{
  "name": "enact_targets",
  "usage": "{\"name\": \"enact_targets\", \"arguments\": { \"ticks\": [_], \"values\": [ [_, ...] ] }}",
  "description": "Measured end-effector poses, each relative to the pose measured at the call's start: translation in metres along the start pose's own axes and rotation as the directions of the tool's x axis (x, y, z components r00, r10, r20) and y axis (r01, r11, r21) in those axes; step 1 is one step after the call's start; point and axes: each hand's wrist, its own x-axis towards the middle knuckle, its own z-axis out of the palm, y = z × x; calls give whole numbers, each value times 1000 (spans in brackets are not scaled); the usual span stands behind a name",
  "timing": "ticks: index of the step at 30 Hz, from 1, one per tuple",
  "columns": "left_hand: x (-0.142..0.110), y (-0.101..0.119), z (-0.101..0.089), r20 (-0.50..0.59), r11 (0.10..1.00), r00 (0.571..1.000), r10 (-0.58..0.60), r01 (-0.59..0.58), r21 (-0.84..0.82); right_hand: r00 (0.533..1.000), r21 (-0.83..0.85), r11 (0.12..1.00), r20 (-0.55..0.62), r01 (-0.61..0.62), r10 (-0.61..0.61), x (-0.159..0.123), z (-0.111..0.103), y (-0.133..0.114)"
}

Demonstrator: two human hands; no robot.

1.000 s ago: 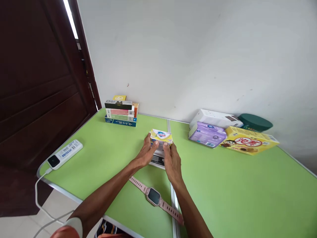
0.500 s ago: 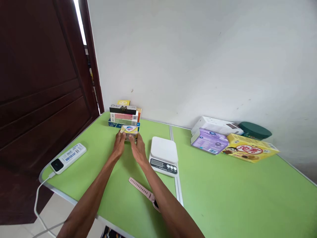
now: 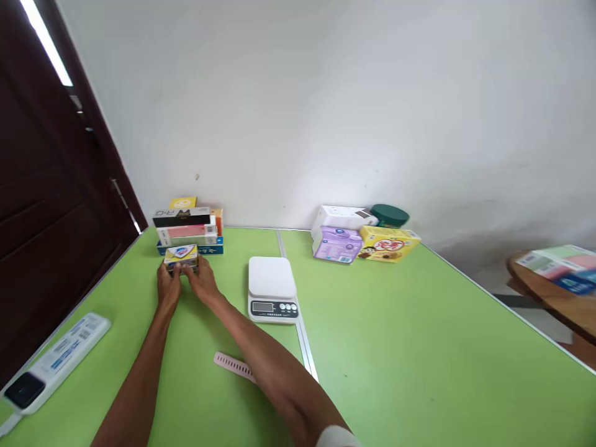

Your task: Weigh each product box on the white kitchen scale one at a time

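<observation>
A small yellow-and-white box, which looks like a soap box, is held between my two hands at the left of the table. My left hand grips its left side, and my right hand grips its right side, thumbs close together on the near face. Right behind it rises a stack of boxes: a blue box at the bottom, pink and green-white boxes above, and a black-and-grey box on top. A yellow box shows behind them.
A white kitchen scale stands right of my hands. Under my right forearm lies a pink watch strap. A white device with a cable lies at the left edge. Purple and yellow packs stand by the wall; a wooden table is far right.
The view has turned to the right, bringing the wooden table into sight. Both hands remain on the small yellow-and-white box in front of the stack.
</observation>
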Motion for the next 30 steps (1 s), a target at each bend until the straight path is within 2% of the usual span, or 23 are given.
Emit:
{"name": "enact_targets", "arguments": {
  "ticks": [2, 4, 6, 8, 9, 11, 12, 14, 15, 17, 19, 20, 22, 25, 27, 30],
  "values": [
    [0, -1, -1, -12, 999, 999, 32, -32, 36, 995, -17, 996, 20, -93, 94, -8, -8, -7],
    [-3, -1, -3, -26, 996, 997, 66, -64, 60, 991, -33, 994, 83, -104, 106, -26, -25, -15],
    [-7, 1, -7, -50, 995, 996, 73, -69, 77, 990, -20, 1000, 140, -11, 13, -51, -54, -23],
    [-13, 9, -12, -88, 995, 994, 66, -59, 85, 988, 9, 993, 98, 116, -116, -76, -97, -27],
    [-17, 16, -13, -109, 995, 992, 68, -59, 87, 985, 10, 985, 23, 174, -174, -88, -123, -26],
    [-26, 36, -13, -137, 991, 984, 115, -105, 78, 945, -46, 969, -215, 241, -245, -105, -182, -16],
    [-32, 49, -10, -138, 986, 977, 163, -155, 64, 909, -87, 970, -339, 226, -242, -111, -213, -7],
    [-48, 83, 4, -112, 959, 953, 281, -282, 5, 801, -154, 980, -568, 123, -190, -118, -272, 20],
    [-59, 102, 15, -87, 939, 937, 338, -342, -40, 742, -174, 983, -651, 60, -160, -119, -299, 36],
    [-84, 141, 45, 28, 902, 908, 418, -412, -128, 633, -171, 983, -769, -64, -92, -116, -341, 67],
    [-112, 177, 85, 199, 891, 877, 438, -393, -227, 556, -113, 982, -831, -153, -9, -108, -369, 92],
    [-126, 192, 107, 294, 903, 863, 411, -341, -263, 536, -82, 981, -844, -176, 26, -102, -378, 102],
    [-150, 216, 154, 476, 942, 823, 311, -200, -269, 541, -50, 980, -839, -191, 62, -89, -392, 114],
    [-173, 237, 222, 666, 983, 724, 180, -102, -155, 602, -84, 981, -797, -173, 38, -74, -403, 122],
    [-180, 244, 260, 715, 994, 692, 100, -44, -96, 630, -104, 983, -776, -154, 16, -68, -407, 124],
    [-181, 246, 300, 726, 993, 683, 82, 8, -120, 664, -102, 989, -748, -102, -9, -63, -410, 126]
  ]
}}
